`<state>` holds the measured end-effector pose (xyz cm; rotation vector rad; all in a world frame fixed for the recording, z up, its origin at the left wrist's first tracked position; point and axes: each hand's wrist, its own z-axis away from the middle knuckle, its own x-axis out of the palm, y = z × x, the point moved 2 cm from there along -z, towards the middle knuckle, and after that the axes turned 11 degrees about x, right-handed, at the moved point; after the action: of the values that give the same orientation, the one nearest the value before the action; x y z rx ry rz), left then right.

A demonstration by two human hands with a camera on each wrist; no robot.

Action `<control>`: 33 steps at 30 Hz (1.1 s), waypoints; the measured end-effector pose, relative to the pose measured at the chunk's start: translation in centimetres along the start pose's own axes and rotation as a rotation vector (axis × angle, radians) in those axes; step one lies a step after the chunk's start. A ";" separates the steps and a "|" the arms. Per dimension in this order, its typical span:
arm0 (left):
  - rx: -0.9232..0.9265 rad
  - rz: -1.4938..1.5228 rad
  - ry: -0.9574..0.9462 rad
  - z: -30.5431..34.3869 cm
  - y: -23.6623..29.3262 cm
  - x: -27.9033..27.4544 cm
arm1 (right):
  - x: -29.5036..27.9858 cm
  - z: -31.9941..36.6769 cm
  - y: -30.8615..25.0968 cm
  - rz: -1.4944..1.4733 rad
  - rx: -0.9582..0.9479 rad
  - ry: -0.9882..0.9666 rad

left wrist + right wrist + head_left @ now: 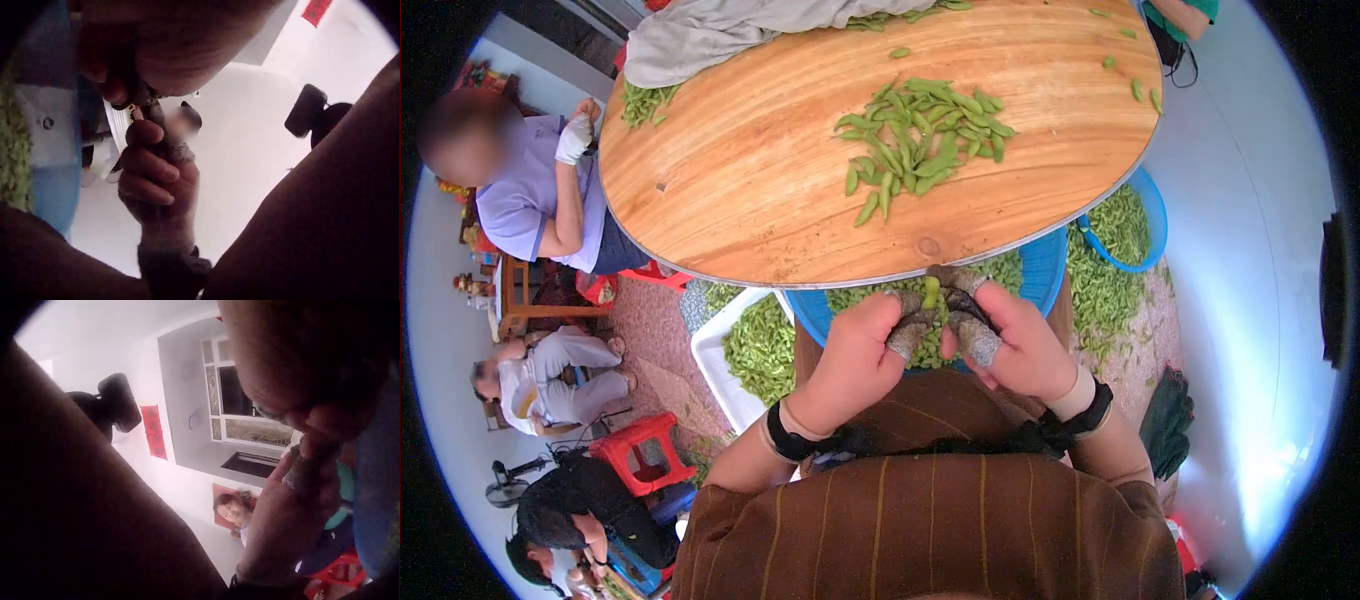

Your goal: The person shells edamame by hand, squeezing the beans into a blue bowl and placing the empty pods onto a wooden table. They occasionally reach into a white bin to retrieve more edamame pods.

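In the head view, my left hand (855,350) and right hand (1030,345) meet just below the near edge of the round wooden table (740,220). Between their fingertips they pinch a green soybean pod (931,292). Grey, dirt-stained wraps cover thumbs and fingers on both hands. Below them stands a blue tub (1045,270) holding green pods or beans, partly hidden by the table and hands. The left wrist view has the right hand (159,181) with its fingers curled, while the right wrist view shows the left hand (281,519); both are dark.
A loose pile of pods (920,135) lies on the table, near a grey cloth (700,45). Beside the tub are a white bin (712,350) of pods and a blue basket (1157,225). Other people sit at left, near a red stool (640,450).
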<state>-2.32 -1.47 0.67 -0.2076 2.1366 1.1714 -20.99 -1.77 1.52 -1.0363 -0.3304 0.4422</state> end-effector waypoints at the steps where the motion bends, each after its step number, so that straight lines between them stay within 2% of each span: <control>1: -0.001 0.002 -0.004 0.0 0.2 -0.1 | 0.0 0.0 0.0 -0.073 0.030 -0.022; 3: 0.064 -0.250 -0.046 0.0 0.7 -0.5 | -0.3 -0.3 0.8 -0.032 -0.011 -0.021; 5: 0.105 -0.216 -0.060 0.0 0.1 -0.6 | -0.4 -0.4 1.0 0.011 -0.053 -0.021; 7: 0.144 -0.180 -0.076 0.2 0.2 -1.1 | -0.1 0.0 0.8 -0.387 0.056 -0.241; 8: -0.246 0.518 -0.072 0.3 0.1 -1.4 | -0.2 0.3 0.4 -0.389 0.060 -0.239; 9: -0.640 1.212 -0.057 0.8 0.3 -1.0 | -0.1 0.7 -0.1 -0.530 0.108 -0.350; 10: -0.642 1.212 -0.054 1.0 0.3 -0.7 | 0.0 1.0 -0.6 -0.670 0.156 -0.463; 12: -0.534 1.739 -0.065 1.0 0.8 0.1 | 0.2 0.9 -1.1 -0.660 0.190 -0.448; 13: -0.534 1.741 -0.068 0.9 0.6 -0.1 | 0.3 0.8 -1.2 -0.650 0.226 -0.431; 14: -0.582 1.610 -0.095 0.7 0.2 -0.3 | 0.1 0.7 -1.0 -0.648 0.229 -0.429; 15: -0.625 1.477 -0.120 0.7 0.0 -0.4 | -0.1 0.5 -0.7 -0.577 0.204 -0.370; 16: -0.624 1.478 -0.120 0.6 0.1 0.0 | -0.3 0.3 -0.5 -0.508 0.178 -0.311; 18: -0.370 0.850 0.040 0.3 0.3 0.2 | 0.0 0.2 -0.2 -0.478 0.169 -0.280; 19: -0.373 0.850 0.043 0.4 0.2 0.1 | 0.1 0.2 0.0 -0.449 0.156 -0.247; 21: -0.220 0.090 -0.150 0.5 0.1 -0.5 | 0.6 -0.2 0.7 -0.381 0.152 -0.207; 22: -0.221 0.089 -0.150 0.4 0.0 -0.3 | 0.6 -0.3 0.8 -0.311 0.144 -0.166; 24: 0.105 -0.257 -0.048 0.2 0.4 -0.2 | 0.5 -0.3 0.7 -0.250 0.143 -0.139; 25: 0.106 -0.257 -0.048 0.4 0.3 -0.1 | 0.4 -0.3 0.6 -0.189 0.143 -0.110; 27: -0.092 0.151 -0.084 0.8 0.1 0.2 | 0.2 0.1 0.5 -0.150 0.143 -0.128; 28: -0.092 0.152 -0.083 0.6 0.4 -0.2 | 0.1 0.2 0.5 -0.111 0.145 -0.147; 30: -0.660 1.028 -0.102 0.7 0.6 -0.4 | -0.1 0.4 0.6 -0.114 0.131 -0.157; 31: -0.660 1.031 -0.101 0.8 0.4 -0.4 | -0.1 0.5 0.6 -0.119 0.116 -0.166; 33: -0.514 0.827 -0.191 1.0 0.1 -0.3 | -0.1 0.2 0.9 -0.081 0.087 -0.098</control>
<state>-1.67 -0.64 0.58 0.6020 1.7318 2.0974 -21.35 -1.27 0.81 -0.9155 -0.4356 0.4310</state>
